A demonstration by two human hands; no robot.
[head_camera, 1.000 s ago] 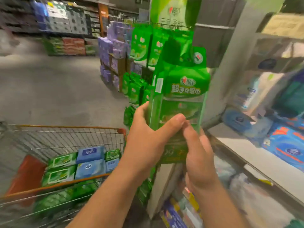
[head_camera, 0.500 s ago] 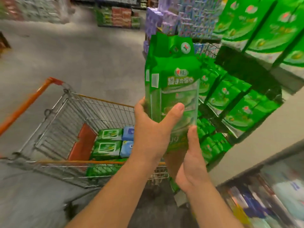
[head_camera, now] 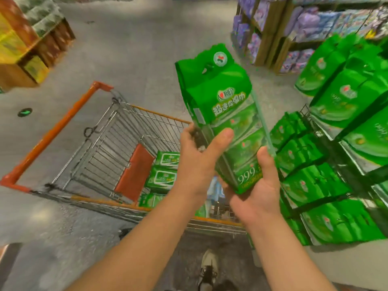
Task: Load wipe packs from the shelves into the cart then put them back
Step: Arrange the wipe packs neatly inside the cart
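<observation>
We see the grey floor (head_camera: pixel 130 51) spread wide around everything; to the right the shelves (head_camera: pixel 344 156) carry rows of green packs, with purple packs (head_camera: pixel 304 19) on racks beyond; at the far left stands a stack of orange and yellow goods (head_camera: pixel 19 38); the wire cart (head_camera: pixel 100 143) with its orange handle (head_camera: pixel 52 133) sits ahead of us at the left, its near rim running under both forearms, and loose green wipe packs (head_camera: pixel 165 171) lie inside by the red seat flap (head_camera: pixel 134 171); a shoe (head_camera: pixel 207 267) shows at the bottom. Both arms reach forward and up; the left hand (head_camera: pixel 199 160) grips the left edge of the tall green wipe pack (head_camera: pixel 224 114), thumb laid across its front; the right hand (head_camera: pixel 258 192) cups its lower end, fingers curled underneath, thumb up the right edge. The pack hangs in the air above the cart's right end, just beside the shelves; its long axis runs nearly upright, handle end leaning up and left, away from us.
</observation>
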